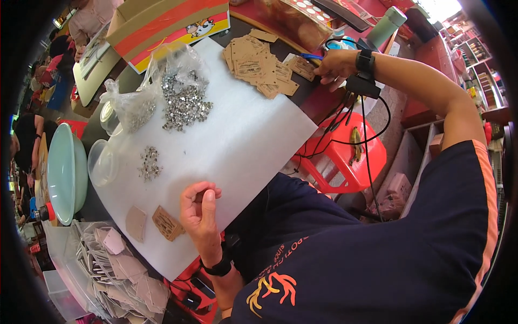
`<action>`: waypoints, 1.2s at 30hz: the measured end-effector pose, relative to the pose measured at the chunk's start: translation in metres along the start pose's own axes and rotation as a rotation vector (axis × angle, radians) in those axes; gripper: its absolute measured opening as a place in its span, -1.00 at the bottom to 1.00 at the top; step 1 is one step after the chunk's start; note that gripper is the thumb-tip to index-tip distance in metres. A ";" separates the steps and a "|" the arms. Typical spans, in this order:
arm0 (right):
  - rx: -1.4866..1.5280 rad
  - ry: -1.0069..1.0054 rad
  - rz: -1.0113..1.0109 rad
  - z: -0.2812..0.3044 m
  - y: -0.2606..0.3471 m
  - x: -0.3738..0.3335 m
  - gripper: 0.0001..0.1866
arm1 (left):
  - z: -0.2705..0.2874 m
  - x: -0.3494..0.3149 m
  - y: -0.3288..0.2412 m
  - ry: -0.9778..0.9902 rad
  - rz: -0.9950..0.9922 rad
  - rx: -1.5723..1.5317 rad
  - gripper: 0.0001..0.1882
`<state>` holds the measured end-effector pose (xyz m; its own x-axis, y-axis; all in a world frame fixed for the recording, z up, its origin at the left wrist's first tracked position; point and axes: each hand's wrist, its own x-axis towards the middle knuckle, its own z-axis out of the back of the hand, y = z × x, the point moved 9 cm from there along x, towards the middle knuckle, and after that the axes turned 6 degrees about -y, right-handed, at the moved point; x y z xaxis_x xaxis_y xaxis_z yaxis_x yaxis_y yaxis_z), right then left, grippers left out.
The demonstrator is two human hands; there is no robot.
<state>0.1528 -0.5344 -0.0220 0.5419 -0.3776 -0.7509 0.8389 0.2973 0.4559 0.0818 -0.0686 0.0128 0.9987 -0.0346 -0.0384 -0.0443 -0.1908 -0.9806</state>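
Observation:
My left hand [200, 211] is raised over the near edge of the white sheet [226, 146], its fingers curled in toward the thumb with nothing visible in them. Beside it lie a brown printed card [168, 223] and a plain greyish card [136, 223]. At the far right my right hand [335, 67] reaches out, fingers apart, next to a loose brown card [302, 67] and a slim blue object [311, 56]. A heap of brown printed cards [253, 63] lies left of that hand. Small shiny silver pieces form a large pile [186, 105] and a small one [150, 163].
A clear plastic bag [129, 108] and a round clear tub [103, 163] stand at the left. Past them are a pale green basin [66, 173] and a bin of greyish cards [121, 264]. An open cardboard box [170, 29] sits behind. Black cables [345, 116] hang by a red stool [359, 156].

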 end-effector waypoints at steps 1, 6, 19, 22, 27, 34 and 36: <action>0.000 -0.001 0.004 -0.001 0.000 0.000 -0.81 | 0.001 0.000 0.000 -0.004 -0.004 -0.001 -0.86; 0.190 0.002 0.017 0.004 -0.011 0.009 -0.76 | 0.004 0.002 0.002 0.011 -0.017 -0.026 -0.86; -0.316 -0.424 0.584 0.017 0.035 -0.014 -0.41 | 0.006 0.000 0.002 0.041 -0.039 -0.036 -0.87; -0.262 -0.382 0.601 0.013 0.036 -0.010 -0.45 | 0.006 0.001 0.002 0.045 -0.043 -0.033 -0.87; 0.038 -0.383 0.641 0.024 0.031 -0.019 -0.61 | 0.006 0.000 0.001 0.029 -0.044 -0.012 -0.88; 0.065 -0.145 0.796 0.028 0.099 -0.095 -0.75 | 0.004 0.000 0.002 0.054 -0.037 -0.045 -0.90; 0.124 -0.041 0.850 0.025 0.138 -0.112 -0.76 | 0.005 0.000 0.001 0.055 -0.053 -0.048 -0.90</action>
<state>0.2091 -0.4735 0.1369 0.9883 -0.1016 -0.1140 0.1453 0.3967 0.9064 0.0816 -0.0636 0.0110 0.9967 -0.0769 0.0252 0.0060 -0.2407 -0.9706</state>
